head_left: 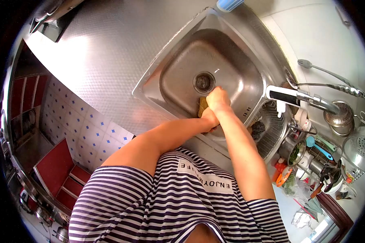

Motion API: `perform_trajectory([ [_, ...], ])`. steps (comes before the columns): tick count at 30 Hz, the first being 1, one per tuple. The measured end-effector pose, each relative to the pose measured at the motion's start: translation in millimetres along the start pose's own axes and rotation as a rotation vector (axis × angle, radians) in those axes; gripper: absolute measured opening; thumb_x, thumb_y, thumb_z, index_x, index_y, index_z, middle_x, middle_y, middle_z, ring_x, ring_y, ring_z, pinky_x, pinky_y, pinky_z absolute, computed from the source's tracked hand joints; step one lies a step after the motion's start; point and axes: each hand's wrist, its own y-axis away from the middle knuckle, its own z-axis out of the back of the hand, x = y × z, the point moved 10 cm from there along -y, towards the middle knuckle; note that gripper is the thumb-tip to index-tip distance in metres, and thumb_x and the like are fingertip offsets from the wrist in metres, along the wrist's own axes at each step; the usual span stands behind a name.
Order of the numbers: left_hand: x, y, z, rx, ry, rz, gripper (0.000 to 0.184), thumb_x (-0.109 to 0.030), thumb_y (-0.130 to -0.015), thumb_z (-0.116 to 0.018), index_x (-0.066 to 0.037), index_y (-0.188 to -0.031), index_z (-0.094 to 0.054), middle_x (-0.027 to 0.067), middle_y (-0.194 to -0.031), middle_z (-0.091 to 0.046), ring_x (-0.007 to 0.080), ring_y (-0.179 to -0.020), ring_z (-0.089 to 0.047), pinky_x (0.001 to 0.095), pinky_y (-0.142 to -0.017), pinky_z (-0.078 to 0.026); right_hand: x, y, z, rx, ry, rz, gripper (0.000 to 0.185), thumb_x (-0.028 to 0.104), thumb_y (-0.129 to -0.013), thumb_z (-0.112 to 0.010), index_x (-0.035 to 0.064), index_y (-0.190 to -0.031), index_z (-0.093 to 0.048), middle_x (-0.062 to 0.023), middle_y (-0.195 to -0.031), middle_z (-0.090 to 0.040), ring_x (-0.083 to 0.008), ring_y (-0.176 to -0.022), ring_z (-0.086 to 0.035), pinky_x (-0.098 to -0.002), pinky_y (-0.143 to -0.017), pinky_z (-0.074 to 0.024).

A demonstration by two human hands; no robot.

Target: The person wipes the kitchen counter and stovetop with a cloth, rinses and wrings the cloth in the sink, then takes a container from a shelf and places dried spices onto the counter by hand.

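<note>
Over the near part of the steel sink [182, 48], my two hands are close together. A yellow-brown cloth [202, 106] is bunched between them, with a piece showing on their left side. My right hand [218, 98] is closed in a fist at the cloth's upper end, just below the drain [204, 82]. My left hand [209, 119] is closed lower down, partly hidden behind my right wrist. Most of the cloth is covered by my fingers.
A faucet [286, 95] reaches over the sink's right rim. Beside it a small side basin [271, 133] holds a dark scrubber [257, 129]. Utensils, a strainer [340, 115] and pots crowd the right. A steel counter [105, 60] extends left.
</note>
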Motion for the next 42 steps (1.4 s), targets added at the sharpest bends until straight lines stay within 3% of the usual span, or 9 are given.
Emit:
perform_trajectory([
  [6,-54.4,21.3,35.6,-0.296,-0.936,-0.205,0.05,-0.029,-0.073,-0.067,-0.005,-0.113,-0.047,0.0173,-0.1,-0.062,0.0293,-0.101,-0.06,0.0387,-0.082,-0.051,-51.7,8.6,12.1,0.077,-0.251,-0.151,0.043,0.028,-0.089,-0.052,-0.0046,-0.117,-0.048,-0.0237,-0.106,-0.06,-0.0343,-0.1,-0.06,-0.0401,-0.085,-0.0492],
  [9,-102.9,44.7,46.0,-0.569,-1.056,-0.92,0.051,-0.03,-0.059,-0.077,-0.005,-0.1,-0.06,0.0168,-0.089,-0.063,0.0328,-0.082,-0.063,0.0399,-0.077,-0.051,-50.4,53.9,8.9,0.468,-1.135,-0.21,0.039,0.032,-0.091,-0.054,0.0026,-0.116,-0.053,-0.0133,-0.103,-0.061,-0.0236,-0.093,-0.061,-0.0345,-0.08,-0.0512],
  [12,-106.5,44.7,48.6,0.015,-0.596,-0.606,0.044,-0.032,-0.077,-0.07,0.0,-0.104,-0.06,0.0113,-0.093,-0.064,0.0242,-0.079,-0.064,0.0305,-0.067,-0.051,-54.3,59.1,45.2,0.301,-1.519,0.166,0.026,0.017,-0.092,-0.053,0.0045,-0.115,-0.055,-0.01,-0.106,-0.06,-0.0193,-0.093,-0.06,-0.0331,-0.077,-0.0521],
  [19,-106.8,84.9,50.9,0.132,0.127,-0.497,0.033,-0.022,-0.094,-0.047,0.0,-0.118,-0.053,0.0075,-0.1,-0.063,0.0173,-0.081,-0.062,0.0301,-0.066,-0.053,-59.9,89.4,92.0,-0.014,-1.371,0.442,0.027,0.004,-0.089,-0.053,0.0028,-0.116,-0.054,-0.0098,-0.102,-0.062,-0.0197,-0.08,-0.064,-0.0296,-0.071,-0.0521],
  [27,-163.0,174.4,69.4,-0.411,-0.336,-1.308,0.028,-0.012,-0.093,-0.048,-0.004,-0.118,-0.057,0.0024,-0.101,-0.062,0.0138,-0.095,-0.057,0.0284,-0.088,-0.044,-87.3,171.9,165.8,-0.649,-1.13,0.617,0.023,0.019,-0.091,-0.053,0.0011,-0.105,-0.058,-0.0112,-0.081,-0.065,-0.0182,-0.075,-0.061,-0.0318,-0.068,-0.0466],
  [31,-157.4,192.7,105.9,-0.276,0.389,-0.879,0.027,-0.02,-0.097,-0.04,-0.007,-0.115,-0.054,0.0079,-0.103,-0.061,0.0221,-0.095,-0.06,0.042,-0.084,-0.048,-81.1,145.8,134.6,-0.358,-0.434,0.509,0.02,0.019,-0.093,-0.05,0.0006,-0.094,-0.06,-0.0102,-0.076,-0.064,-0.0167,-0.071,-0.061,-0.0305,-0.066,-0.0465],
  [36,-152.4,217.3,122.1,-0.155,0.668,-0.85,0.026,-0.019,-0.096,-0.037,-0.008,-0.113,-0.054,0.0064,-0.094,-0.062,0.0232,-0.086,-0.061,0.0412,-0.078,-0.052,-112.2,165.7,178.2,-0.496,-1.407,0.536,0.017,0.015,-0.093,-0.049,0.0011,-0.095,-0.059,-0.005,-0.08,-0.062,-0.0124,-0.071,-0.058,-0.0252,-0.062,-0.0459],
  [39,-140.2,176.9,171.5,-0.515,0.525,-0.804,0.027,-0.022,-0.093,-0.043,-0.002,-0.099,-0.06,0.0098,-0.087,-0.061,0.022,-0.075,-0.06,0.04,-0.068,-0.051,-64.3,190.1,180.4,-0.534,-0.498,0.635,0.022,0.017,-0.092,-0.049,-0.0003,-0.105,-0.055,-0.0092,-0.097,-0.061,-0.0197,-0.086,-0.059,-0.0332,-0.078,-0.0475],
  [42,-126.9,237.2,173.6,-0.536,0.246,-0.75,0.026,-0.018,-0.09,-0.049,0.003,-0.098,-0.061,0.0123,-0.08,-0.063,0.0246,-0.063,-0.059,0.0383,-0.058,-0.049,-29.1,250.4,220.2,-0.236,-1.699,0.902,0.024,0.022,-0.093,-0.051,0.0023,-0.106,-0.055,-0.0085,-0.102,-0.06,-0.0178,-0.093,-0.057,-0.0323,-0.085,-0.044],
])
